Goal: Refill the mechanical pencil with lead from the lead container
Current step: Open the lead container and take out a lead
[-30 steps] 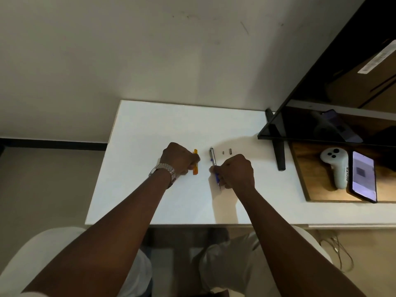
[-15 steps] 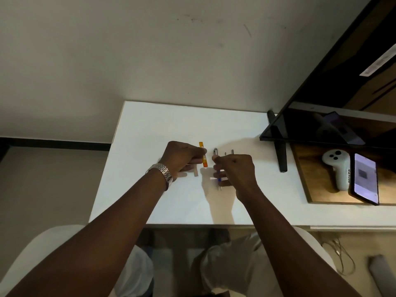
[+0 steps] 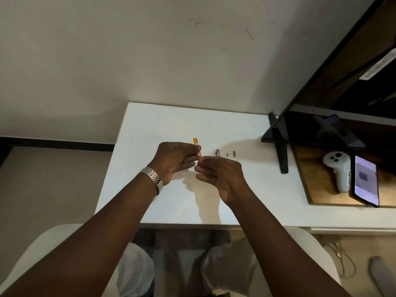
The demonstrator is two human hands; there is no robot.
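My left hand (image 3: 174, 159) grips an orange lead container (image 3: 196, 146) above the white table (image 3: 150, 125), holding it nearly upright. My right hand (image 3: 220, 175) has come in from the right, and its thumb and forefinger pinch the container's lower end. Just beyond my right hand the metal top end of the mechanical pencil (image 3: 217, 152) shows. The rest of the pencil is hidden behind that hand, and I cannot tell if it lies on the table. Two small dark pencil parts (image 3: 230, 154) lie to its right.
A black monitor (image 3: 321, 129) on a stand (image 3: 281, 155) occupies the right side. On a wooden tray (image 3: 304, 172) beside it lie a white controller (image 3: 338, 170) and a lit phone (image 3: 365, 183). The table's front edge runs just above my knees.
My left hand lifted the orange container off the table. My right hand moved left from the pencil to the container's lower end.
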